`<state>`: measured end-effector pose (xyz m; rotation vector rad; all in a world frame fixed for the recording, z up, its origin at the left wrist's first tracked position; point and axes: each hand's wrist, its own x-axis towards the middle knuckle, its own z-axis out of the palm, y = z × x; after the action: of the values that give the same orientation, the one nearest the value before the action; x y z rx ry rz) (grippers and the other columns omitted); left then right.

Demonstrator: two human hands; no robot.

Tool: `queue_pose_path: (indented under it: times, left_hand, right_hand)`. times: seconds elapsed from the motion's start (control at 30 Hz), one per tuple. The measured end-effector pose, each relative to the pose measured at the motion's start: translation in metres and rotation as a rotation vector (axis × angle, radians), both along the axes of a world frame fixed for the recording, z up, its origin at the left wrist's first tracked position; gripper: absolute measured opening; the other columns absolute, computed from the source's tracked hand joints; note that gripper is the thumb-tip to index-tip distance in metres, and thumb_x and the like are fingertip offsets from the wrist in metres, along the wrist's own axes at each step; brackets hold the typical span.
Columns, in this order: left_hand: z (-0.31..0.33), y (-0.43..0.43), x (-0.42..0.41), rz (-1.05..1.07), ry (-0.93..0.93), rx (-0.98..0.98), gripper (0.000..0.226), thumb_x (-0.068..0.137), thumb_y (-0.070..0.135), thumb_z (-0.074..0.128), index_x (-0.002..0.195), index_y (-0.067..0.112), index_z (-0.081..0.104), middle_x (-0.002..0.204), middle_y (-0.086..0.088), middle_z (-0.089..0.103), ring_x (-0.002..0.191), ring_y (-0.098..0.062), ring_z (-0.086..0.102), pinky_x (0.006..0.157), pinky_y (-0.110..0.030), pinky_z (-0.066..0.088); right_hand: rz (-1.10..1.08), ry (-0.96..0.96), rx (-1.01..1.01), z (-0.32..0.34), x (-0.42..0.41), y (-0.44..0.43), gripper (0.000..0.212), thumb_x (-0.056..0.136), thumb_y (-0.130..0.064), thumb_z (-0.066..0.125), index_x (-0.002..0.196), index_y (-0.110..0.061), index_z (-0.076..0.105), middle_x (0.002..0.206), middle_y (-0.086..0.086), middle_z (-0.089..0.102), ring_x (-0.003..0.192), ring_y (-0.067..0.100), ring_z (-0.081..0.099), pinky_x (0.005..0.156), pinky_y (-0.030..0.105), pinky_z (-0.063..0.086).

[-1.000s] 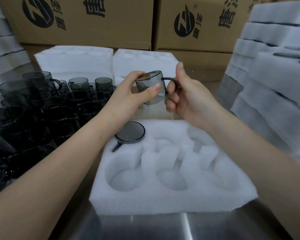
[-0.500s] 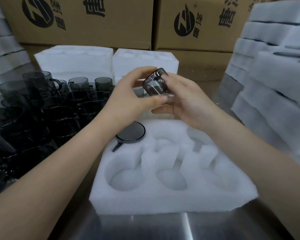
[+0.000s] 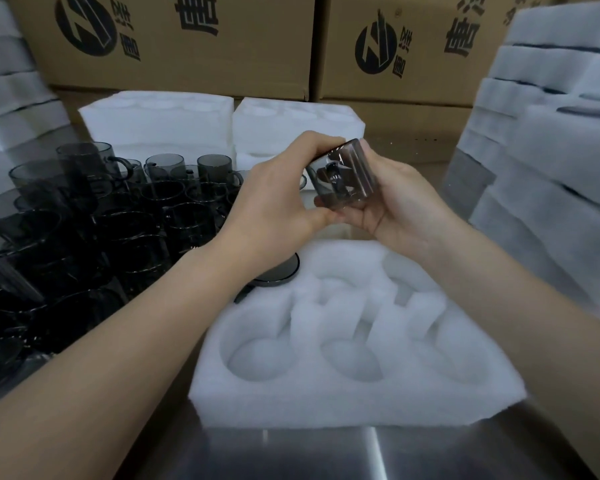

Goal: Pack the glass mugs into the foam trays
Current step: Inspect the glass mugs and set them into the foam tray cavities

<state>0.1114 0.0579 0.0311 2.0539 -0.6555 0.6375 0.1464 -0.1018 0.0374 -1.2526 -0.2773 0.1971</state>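
- The smoky glass mug (image 3: 343,180) was in the air above the far edge of the foam tray (image 3: 343,405), tipped on its side.
- The left hand (image 3: 284,199) gripped it from the left, fingers curled over the top and thumb underneath.
- The right hand (image 3: 404,202) cradled it from the right, fingers curled below and thumb against its upper edge.
- The foam tray lay on the metal table (image 3: 326,455), its round pockets facing up.
- An upturned mug (image 3: 279,271) sat in the far left pocket, partly hidden by the left wrist.
- A crowd of mugs (image 3: 125,223) stood to the left.
- Two white trays (image 3: 160,123) lay behind, cardboard boxes (image 3: 187,57) beyond, and foam stacks (image 3: 551,140) to the right.
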Motion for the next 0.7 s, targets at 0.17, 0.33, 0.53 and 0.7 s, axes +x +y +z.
queue_pose_path:
  times: [0.17,0.33,0.53,0.7]
  left_hand:
    - [-0.0013,0.0022,0.0040,-0.011,0.074,-0.076,0.064,0.069,0.006,0.082,0.115,0.031,0.045,0.105,0.020,0.060,0.097,0.009,0.057,0.080,-0.005,0.041]
    - [-0.0018,-0.0016,0.0051,0.099,0.044,0.107,0.068,0.069,0.037,0.083,0.127,0.021,0.051,0.118,0.007,0.053,0.112,-0.013,0.041,0.086,-0.011,0.031]
    - [0.0003,0.0014,0.0003,0.078,0.013,0.007,0.049,0.073,0.029,0.081,0.115,0.024,0.057,0.098,0.024,0.054,0.106,-0.011,0.049,0.084,-0.006,0.034]
    - [-0.0009,0.0016,-0.0018,-0.042,-0.003,-0.011,0.058,0.069,0.014,0.082,0.120,0.021,0.055,0.115,0.017,0.059,0.116,-0.013,0.055,0.099,-0.025,0.044]
  right_hand:
    - [0.278,0.043,-0.046,-0.0015,0.0006,0.0007,0.060,0.095,-0.059,0.037,0.125,-0.012,0.060,0.115,0.014,0.070,0.096,0.027,0.070,0.080,0.040,0.058]
    - [0.075,-0.049,-0.075,-0.0040,0.0004,0.0036,0.050,0.100,-0.050,0.039,0.103,-0.012,0.070,0.102,0.015,0.074,0.085,0.028,0.074,0.062,0.034,0.058]
    - [0.001,-0.062,-0.074,-0.0061,0.0046,0.0026,0.047,0.102,-0.045,0.040,0.103,-0.006,0.068,0.095,0.014,0.075,0.079,0.024,0.074,0.063,0.035,0.059]
    - [-0.038,-0.039,0.004,-0.0063,0.0086,-0.0017,0.031,0.103,-0.027,0.048,0.100,-0.003,0.068,0.090,0.014,0.075,0.073,0.024,0.073,0.053,0.029,0.056]
